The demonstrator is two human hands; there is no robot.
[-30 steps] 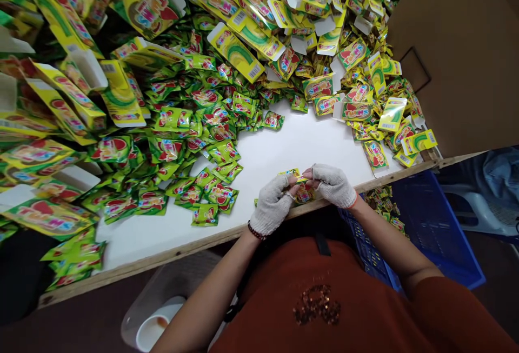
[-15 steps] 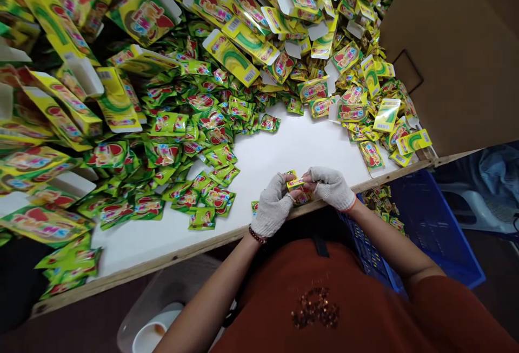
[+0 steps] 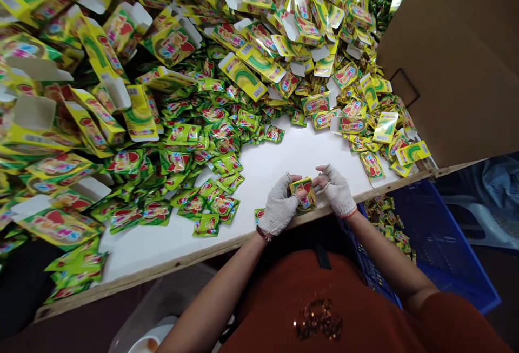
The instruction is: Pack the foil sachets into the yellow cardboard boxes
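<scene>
My left hand (image 3: 280, 204), in a pale knitted glove with bare fingertips, is closed around a small yellow-green candy box (image 3: 305, 193) with a watermelon picture. The box is held just above the table's front edge, its printed face towards me. Close to the box's right side is my right hand (image 3: 335, 191), gloved the same way, fingers parted and slightly curled. Whether its fingertips touch the box I cannot tell. Part of a green candy packet (image 3: 259, 214) shows beside my left wrist.
Green candy packets (image 3: 219, 204) lie in a heap on the white table (image 3: 267, 161). Open candy boxes (image 3: 243, 75) are piled behind and left. Filled-looking boxes (image 3: 371, 165) lie right, beside a large cardboard sheet (image 3: 454, 66). Below the edge is a blue crate (image 3: 441, 255) holding boxes.
The small box has turned so its front face shows more. My right hand has drawn back from it and its fingers have spread. The whole view has shifted slightly.
</scene>
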